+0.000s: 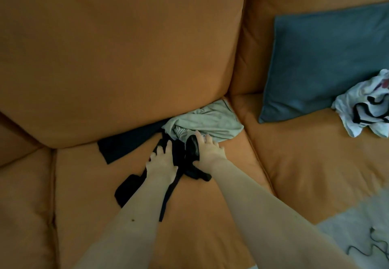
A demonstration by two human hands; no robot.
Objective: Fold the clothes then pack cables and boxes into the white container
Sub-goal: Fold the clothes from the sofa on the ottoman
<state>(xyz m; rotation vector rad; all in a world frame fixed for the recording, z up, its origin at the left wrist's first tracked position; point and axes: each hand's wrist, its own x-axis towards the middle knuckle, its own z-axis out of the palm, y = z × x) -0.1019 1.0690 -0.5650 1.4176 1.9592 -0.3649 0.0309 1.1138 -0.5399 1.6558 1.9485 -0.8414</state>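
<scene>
A black garment (126,144) lies crumpled on the orange sofa seat (210,216), part of it tucked under the back cushion. My left hand (162,162) presses on its middle with fingers spread. My right hand (207,149) grips a bunched fold of the same black cloth. Just behind my hands lies a pale green garment (210,120), wedged against the back cushion. A white garment with black and red print (366,108) sits rumpled at the right edge of the seat.
A blue-grey cushion (324,58) leans against the sofa back on the right. Large orange back cushions (115,47) fill the upper view. At the lower right a black cable (376,245) lies on a pale rug (353,226).
</scene>
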